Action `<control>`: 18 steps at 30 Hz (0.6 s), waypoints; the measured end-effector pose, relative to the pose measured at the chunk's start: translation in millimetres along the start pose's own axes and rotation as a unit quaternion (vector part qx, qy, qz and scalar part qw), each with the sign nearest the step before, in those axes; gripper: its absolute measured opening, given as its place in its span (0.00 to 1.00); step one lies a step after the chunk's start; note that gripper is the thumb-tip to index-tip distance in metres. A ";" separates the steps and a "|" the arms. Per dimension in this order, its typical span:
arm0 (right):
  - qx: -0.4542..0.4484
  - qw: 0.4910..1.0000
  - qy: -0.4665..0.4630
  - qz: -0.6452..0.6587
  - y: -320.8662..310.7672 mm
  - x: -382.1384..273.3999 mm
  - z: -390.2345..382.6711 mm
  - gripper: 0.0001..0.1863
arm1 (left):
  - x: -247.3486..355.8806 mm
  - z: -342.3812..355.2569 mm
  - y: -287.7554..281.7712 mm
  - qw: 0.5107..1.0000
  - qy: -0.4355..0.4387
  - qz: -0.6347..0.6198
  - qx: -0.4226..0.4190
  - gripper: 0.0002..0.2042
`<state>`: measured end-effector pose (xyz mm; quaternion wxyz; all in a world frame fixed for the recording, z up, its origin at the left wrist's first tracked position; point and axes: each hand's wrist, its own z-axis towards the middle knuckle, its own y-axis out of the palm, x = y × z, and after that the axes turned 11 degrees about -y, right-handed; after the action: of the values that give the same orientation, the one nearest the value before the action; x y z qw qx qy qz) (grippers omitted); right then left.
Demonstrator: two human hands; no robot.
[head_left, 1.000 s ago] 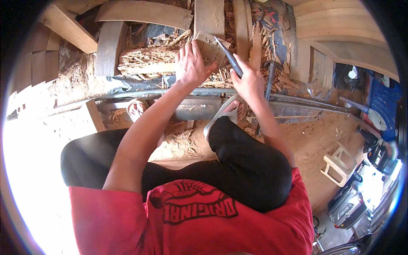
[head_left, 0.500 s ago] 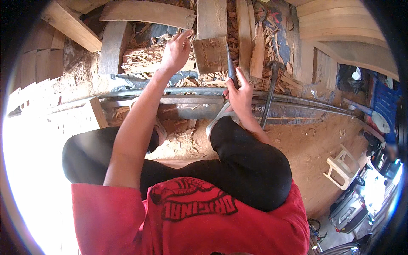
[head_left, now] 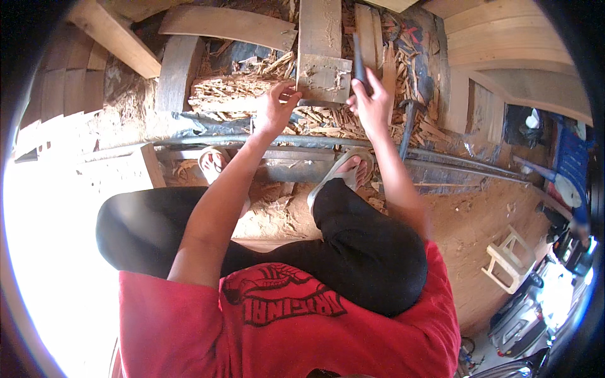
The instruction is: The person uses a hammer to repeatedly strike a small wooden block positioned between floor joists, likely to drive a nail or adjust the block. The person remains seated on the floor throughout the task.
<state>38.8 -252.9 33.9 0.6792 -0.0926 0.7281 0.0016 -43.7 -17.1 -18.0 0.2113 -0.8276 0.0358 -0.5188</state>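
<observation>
A short, rough wooden block (head_left: 324, 80) lies at the near end of a long plank (head_left: 320, 25), its upper face marked with gouges. My left hand (head_left: 275, 112) is at the block's left edge, with bent fingers gripping it there. Just right of the block, my right hand (head_left: 373, 104) is closed around a dark, narrow, tapering tool (head_left: 359, 60), which points away from me. Its exact kind is hard to make out. Wood chips (head_left: 236, 94) are heaped to the left of the block and scattered under it.
A long-handled, hammer-like dark tool (head_left: 408, 129) rests right of my right hand. Metal pipes (head_left: 302, 141) run across in front of my feet. Loose boards (head_left: 227, 25) lie at the far left, stacked planks (head_left: 504, 38) at the far right. A small wooden stool (head_left: 509, 259) stands right.
My left hand has come down from beyond the block's left corner to its left edge. My right hand has moved right and away from me with the tool. The block has turned slightly.
</observation>
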 end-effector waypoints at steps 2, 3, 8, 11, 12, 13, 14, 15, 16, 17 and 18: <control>0.001 0.993 -0.052 -0.102 -14.5 -3.0 -30.3 0.31 | 1.5 1.4 -6.2 0.999 0.016 0.027 0.032 0.20; -0.007 0.986 -0.052 -0.161 -15.9 -2.6 -50.6 0.30 | 3.5 5.9 -12.8 0.998 0.022 0.043 0.051 0.20; -0.096 0.961 -0.039 -0.258 -13.8 -2.3 -126.2 0.28 | 21.3 48.5 -39.6 0.950 0.246 0.193 0.004 0.49; -0.089 0.952 -0.098 -0.276 -9.5 -7.4 -131.0 0.27 | 32.7 60.9 -33.6 0.880 0.323 0.341 -0.070 0.63; -0.083 0.948 -0.122 -0.284 -8.4 -10.0 -128.4 0.27 | 34.7 61.3 -31.2 0.892 0.286 0.342 -0.079 0.64; -0.086 0.951 -0.129 -0.268 -7.6 -12.6 -124.3 0.26 | 35.9 61.1 -28.2 0.899 0.258 0.343 -0.087 0.66; -0.086 0.947 -0.133 -0.279 -6.9 -14.7 -120.5 0.26 | 35.4 59.4 -24.8 0.907 0.235 0.338 -0.087 0.67; -0.088 0.943 -0.143 -0.287 -6.1 -16.3 -116.9 0.26 | 32.4 54.6 -21.2 0.917 0.243 0.308 -0.076 0.66; -0.084 0.939 -0.157 -0.294 -5.0 -17.1 -113.5 0.26 | 28.8 50.7 -17.2 0.917 0.254 0.303 -0.052 0.66; -0.091 0.934 -0.151 -0.310 -3.8 -17.2 -111.6 0.26 | 24.1 46.0 -12.7 0.918 0.261 0.297 -0.029 0.66; -0.094 0.929 -0.147 -0.325 -2.5 -16.4 -110.2 0.26 | 19.0 41.9 -8.7 0.921 0.245 0.302 -0.019 0.65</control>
<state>-68.8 -267.2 59.0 0.7304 -0.3862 0.5464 -0.1369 0.2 -1.3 -14.2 0.3263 -0.6285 0.3444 -0.6164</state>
